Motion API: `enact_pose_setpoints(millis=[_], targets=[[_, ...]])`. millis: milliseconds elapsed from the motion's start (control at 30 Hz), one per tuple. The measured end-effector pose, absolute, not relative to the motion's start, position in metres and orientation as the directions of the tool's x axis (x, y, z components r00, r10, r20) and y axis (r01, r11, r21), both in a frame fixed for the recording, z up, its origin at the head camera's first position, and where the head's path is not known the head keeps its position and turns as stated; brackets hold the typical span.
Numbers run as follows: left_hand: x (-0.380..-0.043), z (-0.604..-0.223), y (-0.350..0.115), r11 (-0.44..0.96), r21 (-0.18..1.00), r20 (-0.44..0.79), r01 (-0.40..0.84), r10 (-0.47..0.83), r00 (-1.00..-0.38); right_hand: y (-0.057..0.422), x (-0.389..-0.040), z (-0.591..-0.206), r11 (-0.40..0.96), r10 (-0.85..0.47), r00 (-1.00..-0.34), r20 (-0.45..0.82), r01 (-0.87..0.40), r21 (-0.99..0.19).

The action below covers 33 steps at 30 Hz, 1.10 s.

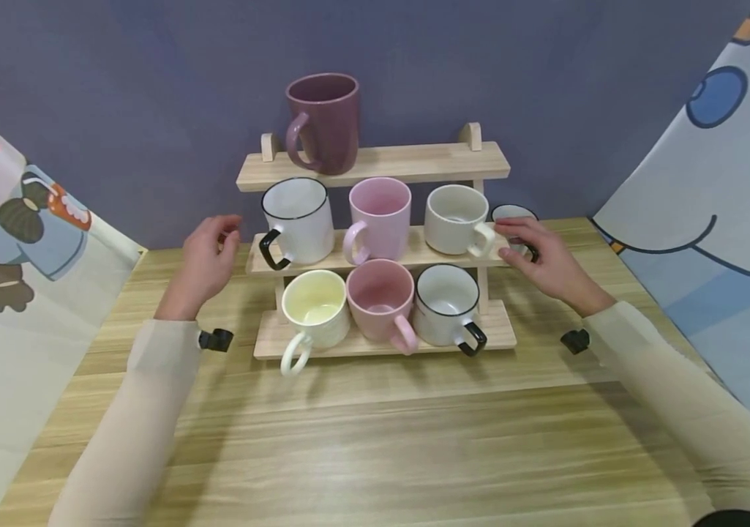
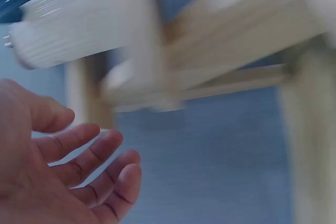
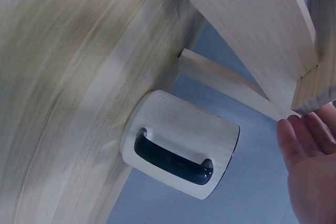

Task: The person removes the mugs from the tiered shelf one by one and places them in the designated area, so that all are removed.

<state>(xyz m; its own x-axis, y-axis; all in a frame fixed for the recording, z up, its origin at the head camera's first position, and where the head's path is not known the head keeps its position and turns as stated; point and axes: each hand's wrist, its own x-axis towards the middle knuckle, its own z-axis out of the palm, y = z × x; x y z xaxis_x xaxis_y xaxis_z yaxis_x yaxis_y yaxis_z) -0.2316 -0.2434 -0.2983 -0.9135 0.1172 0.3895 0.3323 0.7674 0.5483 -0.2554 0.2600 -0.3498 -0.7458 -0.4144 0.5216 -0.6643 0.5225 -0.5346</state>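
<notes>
A three-tier wooden shelf rack (image 1: pixel 414 162) holds several mugs. My left hand (image 1: pixel 206 256) hovers by the left end of the middle tier, fingers loosely bent and holding nothing. Closest to it is a white mug (image 1: pixel 305 227) with a black rim and black handle. At the other end, my right hand (image 1: pixel 549 263) has its fingertips right at the end of the middle tier (image 3: pixel 315 90), near a cream mug (image 1: pixel 455 223). Partly hidden behind that hand, a white mug with a black handle (image 3: pixel 181 140) stands on the table beside the rack.
A purple mug (image 1: pixel 331 132) sits on the top tier and a pink mug (image 1: pixel 391 227) mid-tier. Below stand a pale yellow mug (image 1: pixel 325 322), a rose mug (image 1: pixel 375 315) and another black-handled white mug (image 1: pixel 437 322). The wood-grain table (image 1: pixel 375 446) meets a dark backdrop (image 1: pixel 170 110).
</notes>
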Motion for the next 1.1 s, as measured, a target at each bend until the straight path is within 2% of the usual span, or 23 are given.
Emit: enact_pose_setpoints(millis=[100, 300, 467, 767, 1100], targets=[[-0.232, -0.269, -0.239, 0.78, 0.524, 0.449, 0.343, 0.089, -0.889, 0.26, -0.255, -0.351, 0.528, -0.412, -0.747, 0.521, -0.662, -0.532], [-0.24, -0.205, -0.222, 0.797, 0.5, 0.403, 0.339, 0.132, -0.906, 0.25, -0.241, -0.335, 0.504, -0.415, -0.747, 0.52, -0.664, -0.552], [-0.255, -0.172, -0.201, 0.818, 0.458, 0.351, 0.347, 0.192, -0.916, 0.247, -0.236, -0.33, 0.504, -0.417, -0.75, 0.514, -0.661, -0.555], [-0.281, -0.143, -0.166, 0.867, 0.433, 0.212, 0.248, 0.169, -0.963, 0.247, -0.236, -0.329, 0.491, -0.418, -0.751, 0.511, -0.66, -0.569], [-0.301, -0.13, -0.142, 0.879, 0.422, 0.143, 0.222, 0.178, -0.974, 0.242, -0.234, -0.328, 0.494, -0.412, -0.759, 0.505, -0.651, -0.576]])
